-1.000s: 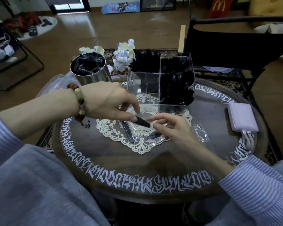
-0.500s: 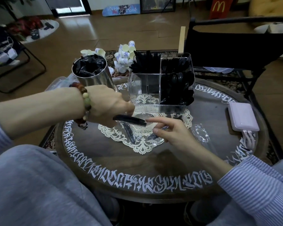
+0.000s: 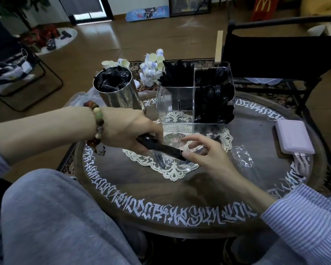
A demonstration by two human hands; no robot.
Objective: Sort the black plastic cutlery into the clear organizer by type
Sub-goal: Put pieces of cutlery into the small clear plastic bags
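Hands: left hand (image 3: 130, 129) closed on one black cutlery piece (image 3: 161, 148), type not readable, held low just in front of the clear organizer (image 3: 194, 96); right hand (image 3: 204, 150) half open, thumb tip touching the far end of the same piece, fingers spread over a clear wrapper (image 3: 172, 148) in front of the organizer.

Organizer, rear left compartment: packed with black cutlery, handles or tines upright, type hard to tell. Rear right compartment: forks (image 3: 210, 73), tines up. Front right compartment: spoons (image 3: 214, 104), heaped to a good depth. Front left compartment: apparently bare, lace pattern visible through it.

Loose stock in front of the organizer, on the lace doily (image 3: 175, 171): at least one more dark piece (image 3: 161, 159) inside wrapping; exact count not legible.

Left of the organizer: metal canister (image 3: 117, 92) holding crumpled black material, contents not identifiable. Right of the organizer: pale lilac case (image 3: 294, 138) on the surface (image 3: 122, 180), unrelated.

Progress, judged: well advanced. Three compartments stocked; held piece not yet placed; small remainder to unwrap and sort.
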